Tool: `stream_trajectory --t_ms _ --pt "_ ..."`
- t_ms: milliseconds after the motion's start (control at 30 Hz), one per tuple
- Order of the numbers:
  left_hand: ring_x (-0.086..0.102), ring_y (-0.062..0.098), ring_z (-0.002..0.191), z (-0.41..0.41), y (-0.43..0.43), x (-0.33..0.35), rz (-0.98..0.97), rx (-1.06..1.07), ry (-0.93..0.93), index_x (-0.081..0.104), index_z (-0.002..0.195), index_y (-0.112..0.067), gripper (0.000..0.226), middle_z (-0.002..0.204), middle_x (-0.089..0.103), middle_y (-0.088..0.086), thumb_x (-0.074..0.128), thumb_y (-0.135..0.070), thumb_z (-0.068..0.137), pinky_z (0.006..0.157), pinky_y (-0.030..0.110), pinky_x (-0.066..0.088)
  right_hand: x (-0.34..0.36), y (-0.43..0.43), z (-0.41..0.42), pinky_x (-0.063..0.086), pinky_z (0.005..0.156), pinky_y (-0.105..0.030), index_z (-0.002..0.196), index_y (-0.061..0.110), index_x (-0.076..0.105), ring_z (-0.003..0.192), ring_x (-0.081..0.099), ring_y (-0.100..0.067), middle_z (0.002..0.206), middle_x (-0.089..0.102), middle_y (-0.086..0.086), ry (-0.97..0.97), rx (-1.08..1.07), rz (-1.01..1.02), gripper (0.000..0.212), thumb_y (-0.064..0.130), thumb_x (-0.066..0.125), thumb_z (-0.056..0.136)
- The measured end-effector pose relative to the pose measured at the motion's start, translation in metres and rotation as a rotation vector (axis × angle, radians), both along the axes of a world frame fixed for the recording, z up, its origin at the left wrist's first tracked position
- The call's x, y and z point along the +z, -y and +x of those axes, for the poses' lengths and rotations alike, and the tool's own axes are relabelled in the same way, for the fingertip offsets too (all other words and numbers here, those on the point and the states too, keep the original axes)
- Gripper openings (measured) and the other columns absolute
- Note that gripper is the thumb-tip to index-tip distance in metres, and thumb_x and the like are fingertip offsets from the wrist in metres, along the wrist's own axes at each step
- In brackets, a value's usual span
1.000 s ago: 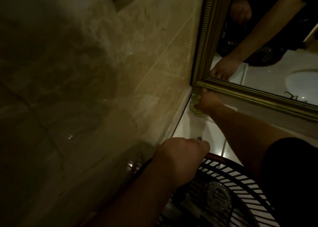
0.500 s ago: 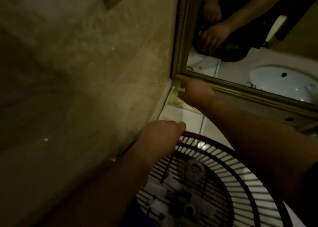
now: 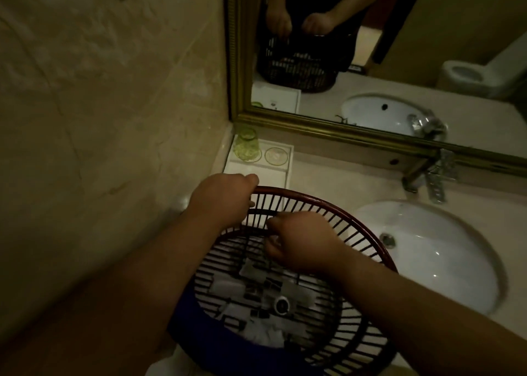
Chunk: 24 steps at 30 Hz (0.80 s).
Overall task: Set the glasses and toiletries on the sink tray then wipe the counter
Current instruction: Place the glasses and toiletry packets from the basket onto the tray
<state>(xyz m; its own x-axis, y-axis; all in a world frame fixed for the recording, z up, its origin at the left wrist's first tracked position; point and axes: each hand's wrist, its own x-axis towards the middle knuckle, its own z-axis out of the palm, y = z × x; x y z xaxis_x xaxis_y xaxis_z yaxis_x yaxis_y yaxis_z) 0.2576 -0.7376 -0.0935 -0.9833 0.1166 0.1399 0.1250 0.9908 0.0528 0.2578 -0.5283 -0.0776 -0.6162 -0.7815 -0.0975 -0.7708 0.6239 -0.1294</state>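
Basket: dark slatted, round, held over the tabletop beside the sink; holds white sachets and a small round-capped item, the toiletries not yet set out.

Tray: white, in the corner under the mirror. One green glass now stands on it mouth-down at the left rear, where half a second ago the right hand was pressed into that corner. Beside it a round clear disc, probably a coaster or a second glass seen from above; the dim view does not settle which.

Right hand: has come back from the tray and is now inside the basket, fingers curled, seemingly pinching a pale sachet, though the grip is partly hidden.

Left hand: fingers still closed over the basket rim, steadying it.

Status: first glass placed; next item being fetched; wiping not begun.
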Motion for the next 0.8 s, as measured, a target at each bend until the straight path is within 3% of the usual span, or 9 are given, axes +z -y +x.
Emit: stream_trajectory --t_ms 100,167,233,400,500,600,800 --pt "0.064 0.029 0.068 -0.001 0.001 -0.002 -0.024 -0.016 -0.010 0.050 0.092 -0.022 0.031 0.079 0.065 0.003 0.075 -0.039 0.084 0.052 0.032 0.035 -0.038 0.010 0.006 0.033 0.051 -0.026 0.115 0.023 0.061 0.075 0.063 -0.022 0.091 0.059 0.000 0.072 -0.016 0.102 0.036 0.051 0.057 0.092" --pt "0.064 0.029 0.067 -0.002 0.002 -0.003 -0.033 -0.016 -0.011 0.049 0.090 -0.022 0.032 0.079 0.065 0.002 0.075 -0.040 0.084 0.052 0.031 0.035 -0.063 0.010 0.005 0.038 0.055 -0.030 0.139 0.025 0.050 0.092 0.065 -0.029 0.120 0.058 -0.008 0.122 -0.101 0.192 0.050 0.047 0.061 0.095" --pt "0.063 0.029 0.067 -0.002 0.002 -0.004 -0.039 -0.022 -0.015 0.049 0.089 -0.022 0.032 0.078 0.065 0.002 0.074 -0.040 0.085 0.052 0.031 0.035 -0.081 0.004 0.003 0.043 0.059 -0.034 0.147 0.028 0.042 0.100 0.064 -0.033 0.134 0.050 -0.011 0.182 -0.197 0.216 0.053 0.047 0.055 0.099" --pt "0.063 0.029 0.067 -0.001 0.004 -0.005 -0.058 -0.028 -0.025 0.051 0.090 -0.022 0.031 0.079 0.065 0.002 0.074 -0.041 0.084 0.052 0.031 0.034 -0.091 0.002 -0.002 0.054 0.068 -0.040 0.147 0.025 0.040 0.099 0.065 -0.034 0.137 0.046 -0.014 0.273 -0.217 0.211 0.058 0.028 0.064 0.095" --pt "0.063 0.028 0.067 -0.001 0.003 -0.005 -0.056 -0.023 -0.016 0.049 0.089 -0.022 0.032 0.078 0.065 0.002 0.074 -0.041 0.084 0.052 0.031 0.035 -0.074 0.004 0.000 0.050 0.061 -0.037 0.143 0.022 0.034 0.094 0.065 -0.033 0.130 0.051 -0.016 0.232 -0.176 0.188 0.068 0.025 0.073 0.088" --pt "0.063 0.028 0.068 -0.002 0.003 -0.004 -0.045 -0.005 -0.007 0.048 0.089 -0.023 0.032 0.079 0.065 0.001 0.073 -0.041 0.085 0.053 0.032 0.035 -0.040 0.003 0.006 0.046 0.061 -0.034 0.136 0.025 0.035 0.093 0.064 -0.028 0.120 0.056 -0.011 0.201 -0.114 0.128 0.072 0.040 0.079 0.082" --pt "0.064 0.028 0.073 -0.003 0.003 -0.001 -0.004 0.013 0.035 0.045 0.092 -0.026 0.029 0.085 0.065 0.000 0.070 -0.040 0.086 0.055 0.033 0.038 0.053 0.003 0.007 0.055 0.073 -0.037 0.133 0.033 0.043 0.094 0.063 -0.024 0.114 0.059 -0.002 0.152 -0.074 -0.053 0.067 0.067 0.064 0.079"
